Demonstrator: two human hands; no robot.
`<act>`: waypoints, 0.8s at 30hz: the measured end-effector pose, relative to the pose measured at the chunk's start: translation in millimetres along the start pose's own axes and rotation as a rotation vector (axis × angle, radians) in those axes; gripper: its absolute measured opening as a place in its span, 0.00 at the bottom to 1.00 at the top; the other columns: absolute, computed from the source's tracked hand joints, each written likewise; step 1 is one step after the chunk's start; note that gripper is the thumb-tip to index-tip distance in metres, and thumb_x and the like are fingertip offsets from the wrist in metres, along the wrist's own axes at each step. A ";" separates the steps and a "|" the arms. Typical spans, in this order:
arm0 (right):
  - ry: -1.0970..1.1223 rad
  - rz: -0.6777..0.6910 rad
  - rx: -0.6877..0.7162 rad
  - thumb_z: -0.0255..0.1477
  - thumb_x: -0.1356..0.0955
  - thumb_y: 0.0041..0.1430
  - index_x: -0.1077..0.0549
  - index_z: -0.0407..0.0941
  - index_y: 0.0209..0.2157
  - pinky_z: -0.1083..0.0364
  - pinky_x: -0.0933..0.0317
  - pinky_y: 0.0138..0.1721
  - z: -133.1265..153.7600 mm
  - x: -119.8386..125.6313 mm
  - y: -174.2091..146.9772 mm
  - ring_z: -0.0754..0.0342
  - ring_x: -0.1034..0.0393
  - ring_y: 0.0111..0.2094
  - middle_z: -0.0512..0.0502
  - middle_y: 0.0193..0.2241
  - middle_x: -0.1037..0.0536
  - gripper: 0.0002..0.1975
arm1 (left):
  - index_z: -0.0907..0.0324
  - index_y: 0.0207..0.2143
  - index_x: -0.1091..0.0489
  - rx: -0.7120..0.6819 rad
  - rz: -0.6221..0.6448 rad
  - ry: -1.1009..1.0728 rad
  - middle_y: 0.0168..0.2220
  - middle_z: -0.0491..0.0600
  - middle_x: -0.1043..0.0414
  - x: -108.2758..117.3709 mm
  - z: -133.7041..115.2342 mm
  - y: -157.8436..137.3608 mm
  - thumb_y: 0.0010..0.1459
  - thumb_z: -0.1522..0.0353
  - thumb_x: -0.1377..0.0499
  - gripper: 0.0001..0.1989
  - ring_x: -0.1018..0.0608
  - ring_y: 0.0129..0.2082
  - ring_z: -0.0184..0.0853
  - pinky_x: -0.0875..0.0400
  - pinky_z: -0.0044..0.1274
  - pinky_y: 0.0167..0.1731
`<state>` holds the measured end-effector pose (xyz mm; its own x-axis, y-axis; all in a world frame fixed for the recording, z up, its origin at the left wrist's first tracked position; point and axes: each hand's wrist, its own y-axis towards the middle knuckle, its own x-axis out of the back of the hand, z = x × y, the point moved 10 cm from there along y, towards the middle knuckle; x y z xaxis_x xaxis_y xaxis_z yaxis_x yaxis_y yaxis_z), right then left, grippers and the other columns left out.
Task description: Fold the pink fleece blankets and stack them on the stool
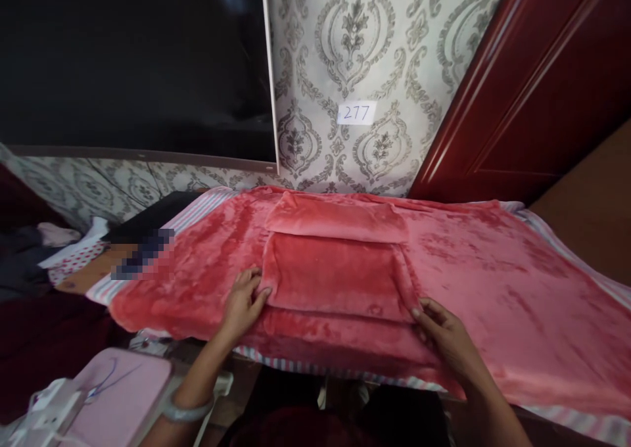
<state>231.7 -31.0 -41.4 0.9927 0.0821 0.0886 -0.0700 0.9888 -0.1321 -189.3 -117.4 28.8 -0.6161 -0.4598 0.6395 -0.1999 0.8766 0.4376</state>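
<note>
A red plush cloth (335, 276), folded into a rectangle, lies in front of me. A narrower folded band (338, 218) of the same plush runs across its far end. My left hand (245, 304) is closed at the near left corner, thumb on the edge and fingers curled beside it. At the near right corner, my right hand (441, 332) pinches the edge between thumb and fingers. Underneath, a large red plush blanket (493, 269) with a striped border covers the table.
Behind the table are a patterned wall (355, 46) with a paper label (355, 112), a dark television (133, 66) and a red wooden door (522, 85). A pink stool (123, 394) carries a white object and cables at lower left. Clothes (73, 256) lie at far left.
</note>
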 end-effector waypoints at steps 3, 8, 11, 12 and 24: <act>0.027 -0.031 -0.003 0.52 0.24 0.39 0.33 0.47 0.27 0.59 0.54 0.19 -1.9 2.2 -0.3 0.61 0.47 0.16 0.58 0.14 0.38 0.26 | 0.57 0.34 0.25 -0.122 -0.020 0.169 0.41 0.55 0.26 -4.5 -19.7 -3.2 0.60 0.63 0.44 0.10 0.27 0.44 0.44 0.33 0.34 0.47; 0.023 -0.023 -0.037 0.53 0.24 0.37 0.32 0.47 0.28 0.59 0.55 0.19 -3.8 1.7 -1.5 0.61 0.47 0.16 0.57 0.14 0.38 0.28 | 0.57 0.31 0.27 -0.240 0.002 0.285 0.35 0.54 0.26 -15.9 -38.8 -3.5 0.62 0.66 0.46 0.10 0.29 0.40 0.43 0.34 0.34 0.43; 0.007 -0.011 -0.037 0.54 0.24 0.38 0.32 0.47 0.29 0.59 0.54 0.20 -4.9 2.7 -1.9 0.60 0.46 0.16 0.57 0.14 0.37 0.28 | 0.56 0.28 0.29 -0.229 0.013 0.299 0.30 0.53 0.27 -18.7 -39.6 -0.6 0.62 0.66 0.46 0.11 0.29 0.39 0.43 0.36 0.33 0.42; 0.003 -0.006 -0.037 0.54 0.24 0.39 0.31 0.46 0.30 0.59 0.53 0.20 -5.9 3.2 -1.9 0.60 0.45 0.17 0.57 0.14 0.36 0.28 | 0.57 0.28 0.29 -0.211 0.010 0.291 0.30 0.53 0.27 -17.5 -37.9 0.5 0.62 0.65 0.46 0.11 0.29 0.40 0.43 0.36 0.33 0.42; -0.002 -0.041 0.048 0.56 0.26 0.43 0.33 0.46 0.27 0.58 0.47 0.22 0.7 17.0 3.3 0.59 0.41 0.18 0.55 0.15 0.32 0.28 | 0.58 0.29 0.25 0.230 0.046 -0.186 0.30 0.50 0.24 25.3 48.1 2.6 0.53 0.44 0.43 0.26 0.25 0.34 0.39 0.30 0.27 0.36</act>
<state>248.3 -26.3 -39.6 0.9947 0.0411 0.0946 -0.0335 0.9962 -0.0809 -242.0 -120.0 15.7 -0.7532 -0.4039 0.5191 -0.3232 0.9147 0.2427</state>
